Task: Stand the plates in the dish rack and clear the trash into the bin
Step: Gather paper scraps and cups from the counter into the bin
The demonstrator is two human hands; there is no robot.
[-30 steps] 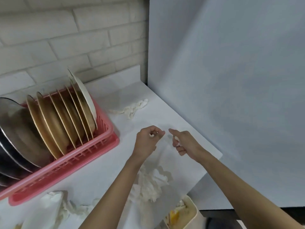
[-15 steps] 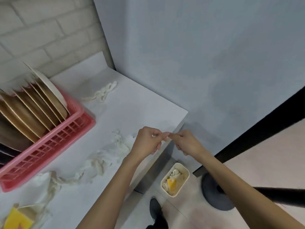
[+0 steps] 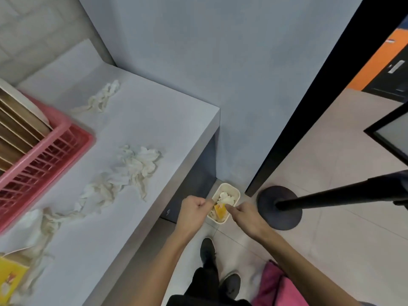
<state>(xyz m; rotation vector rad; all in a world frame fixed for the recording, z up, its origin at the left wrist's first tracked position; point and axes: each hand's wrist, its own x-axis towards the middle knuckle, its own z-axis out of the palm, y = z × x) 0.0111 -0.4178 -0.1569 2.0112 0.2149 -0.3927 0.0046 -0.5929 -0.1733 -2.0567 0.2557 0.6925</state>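
My left hand (image 3: 191, 210) and my right hand (image 3: 244, 214) hover close together over the small cream bin (image 3: 231, 187) on the floor. Both have curled fingers with the tips pinched; the tiny tissue scraps they pinch barely show. The bin holds white tissue and something yellow. On the white counter (image 3: 167, 120) lie crumpled tissues (image 3: 139, 162), another wad (image 3: 103, 98) farther back, and a long twisted strip (image 3: 50, 219). The pink dish rack (image 3: 66, 138) at the left holds several brown plates (image 3: 19, 127) standing on edge.
A yellow packet (image 3: 8, 281) lies at the counter's near left corner. A black pole with a round base (image 3: 279, 207) stands on the floor right of the bin. My shoes (image 3: 207, 248) and a pink cloth (image 3: 278, 286) are below. A blue-grey wall rises behind.
Both hands went from above the counter, past its edge, down to above the bin. The view swung right and down, so the rack slid to the left edge.
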